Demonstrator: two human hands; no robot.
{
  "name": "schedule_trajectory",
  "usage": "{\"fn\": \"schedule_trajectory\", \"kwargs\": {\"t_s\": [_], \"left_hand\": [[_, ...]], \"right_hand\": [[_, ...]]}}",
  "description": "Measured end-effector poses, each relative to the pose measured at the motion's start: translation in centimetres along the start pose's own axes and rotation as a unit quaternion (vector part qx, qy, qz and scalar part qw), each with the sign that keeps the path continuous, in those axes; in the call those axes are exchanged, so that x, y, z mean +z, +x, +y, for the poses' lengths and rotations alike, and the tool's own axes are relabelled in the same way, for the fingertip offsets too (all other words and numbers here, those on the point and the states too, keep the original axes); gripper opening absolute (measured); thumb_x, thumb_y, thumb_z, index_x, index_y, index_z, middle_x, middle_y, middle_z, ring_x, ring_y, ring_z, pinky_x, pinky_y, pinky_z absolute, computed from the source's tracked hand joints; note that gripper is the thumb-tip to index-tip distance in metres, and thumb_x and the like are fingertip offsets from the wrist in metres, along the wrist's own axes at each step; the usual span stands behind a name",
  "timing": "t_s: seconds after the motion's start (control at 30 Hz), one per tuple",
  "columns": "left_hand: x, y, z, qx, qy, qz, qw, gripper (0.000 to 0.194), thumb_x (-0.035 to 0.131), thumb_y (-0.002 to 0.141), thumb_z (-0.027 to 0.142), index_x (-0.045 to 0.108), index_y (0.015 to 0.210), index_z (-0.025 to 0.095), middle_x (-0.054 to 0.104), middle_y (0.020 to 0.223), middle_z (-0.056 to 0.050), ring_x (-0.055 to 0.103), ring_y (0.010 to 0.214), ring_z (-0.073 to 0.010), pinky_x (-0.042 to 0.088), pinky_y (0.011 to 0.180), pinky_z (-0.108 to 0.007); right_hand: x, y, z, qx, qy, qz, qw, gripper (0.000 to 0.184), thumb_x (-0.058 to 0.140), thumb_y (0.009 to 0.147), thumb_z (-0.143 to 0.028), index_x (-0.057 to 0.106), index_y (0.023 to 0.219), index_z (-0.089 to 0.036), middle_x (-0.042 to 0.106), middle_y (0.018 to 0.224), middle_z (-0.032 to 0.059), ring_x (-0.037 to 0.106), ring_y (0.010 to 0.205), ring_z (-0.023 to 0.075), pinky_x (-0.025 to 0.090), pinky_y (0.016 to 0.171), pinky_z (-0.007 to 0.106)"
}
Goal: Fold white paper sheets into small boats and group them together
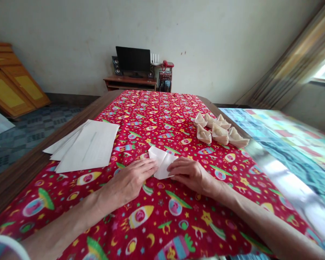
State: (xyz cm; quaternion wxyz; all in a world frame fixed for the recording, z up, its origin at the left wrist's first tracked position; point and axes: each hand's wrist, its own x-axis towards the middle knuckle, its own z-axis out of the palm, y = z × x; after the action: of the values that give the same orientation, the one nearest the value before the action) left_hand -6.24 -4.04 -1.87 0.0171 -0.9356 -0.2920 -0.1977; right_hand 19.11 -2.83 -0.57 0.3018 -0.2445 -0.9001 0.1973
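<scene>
A small white sheet of folded paper (162, 164) lies on the red cloth in front of me, with a crease down its middle. My left hand (137, 177) is closed at the paper's left edge, its fingers pressed together. On the right side, my right hand (192, 175) pinches the paper between thumb and fingers. The fingers cover parts of both edges. Off to the left, a fanned stack of flat white paper sheets (90, 146) rests on the cloth. Several folded paper pieces (220, 133) stand in two rows at the right.
The red patterned cloth (162, 224) covers a dark wooden table (24, 175). Beyond it, a monitor (133, 59) with speakers stands on a low desk (130, 82) by the wall. A bed (292, 144) is along the right side, and a wooden cabinet (14, 79) stands far left.
</scene>
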Motion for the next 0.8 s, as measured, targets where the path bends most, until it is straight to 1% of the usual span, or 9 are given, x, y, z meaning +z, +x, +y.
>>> {"fn": "schedule_trajectory", "kwargs": {"t_s": [0.07, 0.1, 0.17, 0.23, 0.33, 0.53, 0.63, 0.73, 0.8], "left_hand": [[0.1, -0.1, 0.1, -0.003, -0.001, 0.006, 1.0, 0.047, 0.035, 0.085, 0.002, 0.052, 0.127, 0.013, 0.057, 0.128, -0.01, 0.047, 0.123, -0.0179, 0.042, 0.104, -0.037], [0.1, 0.0, 0.2, -0.004, -0.003, 0.008, 1.0, 0.045, 0.036, 0.086, 0.004, 0.053, 0.126, 0.013, 0.057, 0.128, -0.01, 0.047, 0.123, -0.0183, 0.042, 0.104, -0.038], [0.1, 0.0, 0.4, -0.009, -0.006, 0.009, 1.0, 0.042, 0.037, 0.087, 0.005, 0.055, 0.124, 0.013, 0.057, 0.127, -0.01, 0.048, 0.122, -0.0191, 0.042, 0.104, -0.038], [0.1, 0.0, 0.5, -0.01, -0.007, 0.011, 1.0, 0.04, 0.038, 0.087, 0.006, 0.056, 0.122, 0.013, 0.058, 0.126, -0.01, 0.048, 0.121, -0.0197, 0.042, 0.103, -0.039], [0.0, 0.1, 0.6, -0.009, -0.003, 0.013, 1.0, 0.038, 0.038, 0.087, 0.005, 0.057, 0.12, 0.011, 0.059, 0.124, -0.01, 0.049, 0.12, -0.0202, 0.043, 0.102, -0.038], [-0.3, 0.2, 0.9, -0.006, 0.003, 0.008, 1.0, 0.04, 0.036, 0.087, 0.005, 0.056, 0.121, 0.011, 0.059, 0.124, -0.01, 0.05, 0.119, -0.0202, 0.043, 0.102, -0.038], [-0.4, 0.2, 1.0, -0.011, -0.001, 0.013, 1.0, 0.041, 0.036, 0.086, 0.003, 0.056, 0.121, 0.011, 0.06, 0.123, -0.01, 0.05, 0.118, -0.0201, 0.045, 0.101, -0.037], [-0.4, 0.2, 1.3, -0.019, -0.008, 0.023, 1.0, 0.045, 0.034, 0.085, 0.002, 0.052, 0.126, 0.011, 0.059, 0.123, -0.011, 0.05, 0.119, -0.0196, 0.046, 0.101, -0.036], [-0.5, 0.2, 1.4, -0.019, -0.01, 0.02, 1.0, 0.048, 0.034, 0.085, 0.001, 0.049, 0.129, 0.01, 0.058, 0.125, -0.012, 0.049, 0.12, -0.0198, 0.045, 0.102, -0.036]], "right_hand": [[-0.1, 0.3, -0.1, 0.068, 0.048, -0.003, 0.996, 0.018, 0.054, 0.089, -0.028, 0.069, 0.085, -0.018, 0.069, 0.088, 0.0046, 0.06, 0.081, 0.0138, 0.048, 0.076, 0.025], [-0.1, 0.5, -0.2, 0.106, 0.057, -0.005, 0.993, 0.019, 0.055, 0.088, -0.029, 0.069, 0.083, -0.017, 0.069, 0.084, 0.0035, 0.06, 0.077, 0.0132, 0.047, 0.072, 0.024], [0.0, 1.0, -0.2, 0.174, 0.049, -0.001, 0.984, 0.02, 0.055, 0.087, -0.03, 0.068, 0.078, -0.017, 0.067, 0.075, 0.001, 0.058, 0.066, 0.0116, 0.044, 0.062, 0.021], [0.2, 1.4, -0.1, 0.213, 0.027, 0.013, 0.977, 0.02, 0.057, 0.085, -0.029, 0.066, 0.073, -0.016, 0.063, 0.066, -0.0012, 0.054, 0.058, 0.0096, 0.039, 0.055, 0.019], [0.6, 1.9, 0.0, 0.233, -0.017, 0.026, 0.972, 0.017, 0.059, 0.082, -0.027, 0.065, 0.071, -0.016, 0.059, 0.06, -0.0033, 0.05, 0.054, 0.0081, 0.034, 0.053, 0.019], [1.0, 2.6, -0.4, 0.264, -0.091, 0.024, 0.96, 0.014, 0.062, 0.079, -0.027, 0.064, 0.068, -0.018, 0.057, 0.058, -0.0034, 0.047, 0.053, 0.008, 0.03, 0.052, 0.02], [1.1, 2.9, -0.7, 0.283, -0.108, 0.023, 0.953, 0.013, 0.063, 0.077, -0.027, 0.063, 0.067, -0.018, 0.057, 0.057, -0.0036, 0.046, 0.052, 0.0081, 0.029, 0.052, 0.02], [1.2, 2.9, -0.7, 0.278, -0.109, 0.021, 0.954, 0.015, 0.062, 0.078, -0.028, 0.061, 0.067, -0.018, 0.057, 0.058, -0.0037, 0.047, 0.053, 0.0082, 0.028, 0.053, 0.02], [1.3, 2.8, -0.5, 0.274, -0.114, 0.024, 0.955, 0.015, 0.061, 0.079, -0.029, 0.06, 0.067, -0.018, 0.056, 0.058, -0.0038, 0.047, 0.053, 0.0082, 0.028, 0.053, 0.02]]}}
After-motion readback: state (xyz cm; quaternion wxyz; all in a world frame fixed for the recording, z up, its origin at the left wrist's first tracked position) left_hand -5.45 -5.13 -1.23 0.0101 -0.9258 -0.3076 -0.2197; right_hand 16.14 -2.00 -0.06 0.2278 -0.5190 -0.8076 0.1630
